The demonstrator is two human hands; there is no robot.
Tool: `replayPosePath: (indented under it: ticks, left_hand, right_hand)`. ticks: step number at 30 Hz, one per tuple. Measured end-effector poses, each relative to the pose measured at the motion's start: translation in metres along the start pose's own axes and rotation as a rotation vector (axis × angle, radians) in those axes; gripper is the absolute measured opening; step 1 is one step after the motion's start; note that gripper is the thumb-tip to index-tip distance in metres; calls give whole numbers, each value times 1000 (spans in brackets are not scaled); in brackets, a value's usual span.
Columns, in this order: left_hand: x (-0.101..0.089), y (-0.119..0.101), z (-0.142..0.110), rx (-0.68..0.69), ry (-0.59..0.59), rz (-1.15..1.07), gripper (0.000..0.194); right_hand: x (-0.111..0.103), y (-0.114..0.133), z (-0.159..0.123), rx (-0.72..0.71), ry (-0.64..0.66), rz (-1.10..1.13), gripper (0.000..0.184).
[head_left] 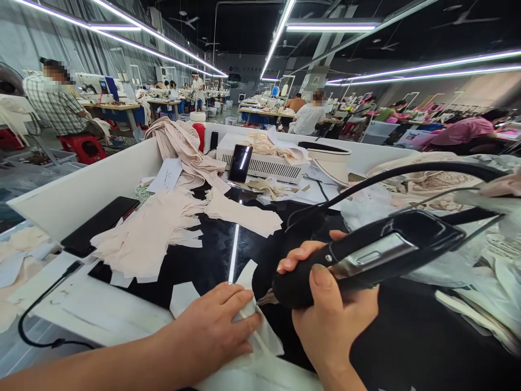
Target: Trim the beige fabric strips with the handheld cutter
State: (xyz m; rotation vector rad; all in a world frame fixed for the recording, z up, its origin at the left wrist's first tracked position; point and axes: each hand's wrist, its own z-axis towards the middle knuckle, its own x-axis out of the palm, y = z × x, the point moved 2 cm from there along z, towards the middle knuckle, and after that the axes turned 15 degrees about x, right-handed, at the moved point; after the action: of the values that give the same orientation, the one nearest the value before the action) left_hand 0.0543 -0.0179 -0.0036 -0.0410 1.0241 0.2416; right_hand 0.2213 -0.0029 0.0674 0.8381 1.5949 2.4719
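1. Room (252, 62): strip lights (331, 27) overhead; people (55, 106) sit at workstations beyond your table.
2. Worktable (407, 336): black surface, white side walls; beige fabric pieces (134, 233) lie toward its left.
3. Plastic bin (12, 353): below the table's left edge, holding pale scraps (14, 304).
4. Black handheld tool (366, 260): your right hand (331, 309) is clamped around its body.
5. Pale piece (272, 334): on the table, under the fingers of your left hand (215, 323); whether you pinch it cannot be told.

Hands (334, 325) grip a black tool (366, 258), press white material (271, 335).
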Motion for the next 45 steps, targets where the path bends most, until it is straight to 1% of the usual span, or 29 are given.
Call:
replayPosePath:
  ticks: [4,7,9,11,13,15,17,19,23,28,32,39,45]
  left_hand:
    - [-1,-7,2,-2,9,44,31]
    - [-7,-4,7,16,15,50,28]
    - [-11,6,11,30,39,24,28]
    - [-13,21,15,59,59,-39,26]
    - [-13,36,18,114,87,-129,22]
    - [-11,48,20,155,134,-209,24]
    - [-8,55,18,156,182,-263,26]
    - [-8,59,13,127,204,-296,27]
    - [-10,61,3,83,170,-342,26]
    - [-9,63,-3,100,150,-358,24]
    - [-7,63,-5,133,137,-331,22]
    - [-7,60,-3,122,124,-311,21]
    - [-6,60,-3,101,111,-291,22]
  right_hand:
    - [-2,-1,-2,12,1,-24,39]
    - [-3,0,-2,2,9,-19,41]
    - [-4,0,-2,-9,16,-16,42]
    - [-4,0,-2,-19,19,-19,42]
    - [-4,-1,-2,-23,18,-32,42]
    - [-4,-1,-2,-22,14,-45,42]
    - [-4,-1,-2,-24,16,-44,42]
    - [-4,-1,-3,-28,23,-37,42]
    - [-5,0,-3,-29,16,-51,42]
    - [-5,2,-2,-26,-1,-65,42]
    - [-1,5,1,-28,-10,-47,43]
    - [8,-1,8,-47,-21,-37,44]
    - [11,-3,9,-9,-19,-39,40]
